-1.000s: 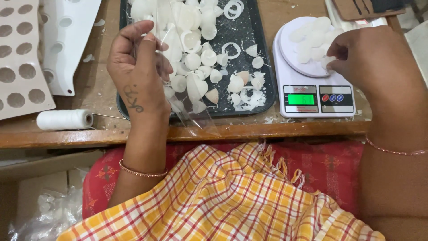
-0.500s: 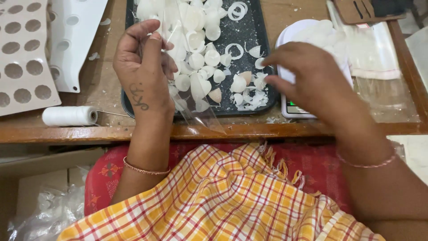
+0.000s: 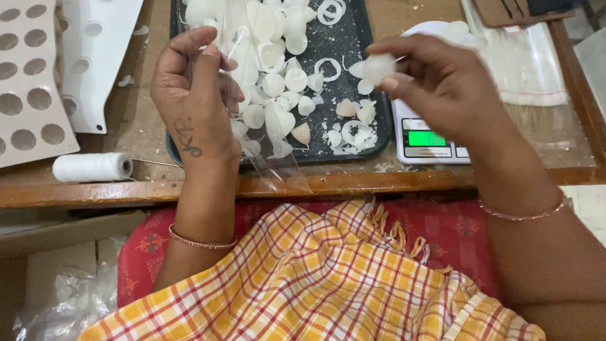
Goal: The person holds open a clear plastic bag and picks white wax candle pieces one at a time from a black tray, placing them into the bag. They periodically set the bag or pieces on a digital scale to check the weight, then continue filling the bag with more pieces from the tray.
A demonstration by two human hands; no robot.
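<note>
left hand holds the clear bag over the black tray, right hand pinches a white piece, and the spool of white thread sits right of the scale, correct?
Not quite: the head view shows the spool of white thread at the left, beyond the left hand, far from the scale. The rest holds.

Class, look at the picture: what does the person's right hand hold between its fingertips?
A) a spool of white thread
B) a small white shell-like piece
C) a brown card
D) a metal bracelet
B: the right hand pinches a small white shell-like piece above the black tray, beside the digital scale.
</note>
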